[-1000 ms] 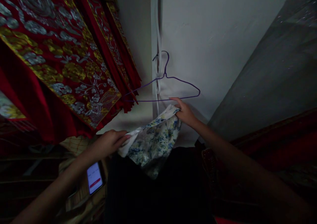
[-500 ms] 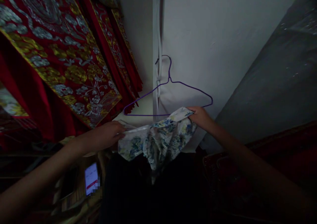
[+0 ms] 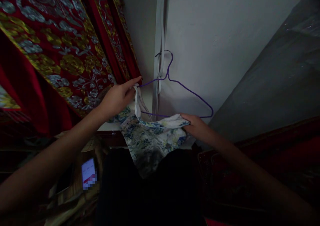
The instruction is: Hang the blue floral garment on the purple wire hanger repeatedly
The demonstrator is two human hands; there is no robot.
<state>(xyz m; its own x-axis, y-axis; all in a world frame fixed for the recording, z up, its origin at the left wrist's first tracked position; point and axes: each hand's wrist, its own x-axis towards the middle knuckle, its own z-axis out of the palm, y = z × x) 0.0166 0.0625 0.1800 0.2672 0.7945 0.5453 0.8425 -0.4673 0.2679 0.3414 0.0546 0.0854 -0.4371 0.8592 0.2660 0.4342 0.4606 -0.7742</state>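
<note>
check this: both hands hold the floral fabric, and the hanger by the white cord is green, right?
No, the hanger by the white cord is purple, not green, as the head view shows. The left hand and right hand do hold the floral fabric.

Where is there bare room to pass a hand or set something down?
A hand could likely pass before the pale wall, between the purple wire hanger and glossy grey sheet. Crowded: the hanger's left end, where the left hand, white-and-blue floral garment and red embroidered cloth crowd together. No bare level spot shows; around the lit rectangular phone looks cluttered.
</note>
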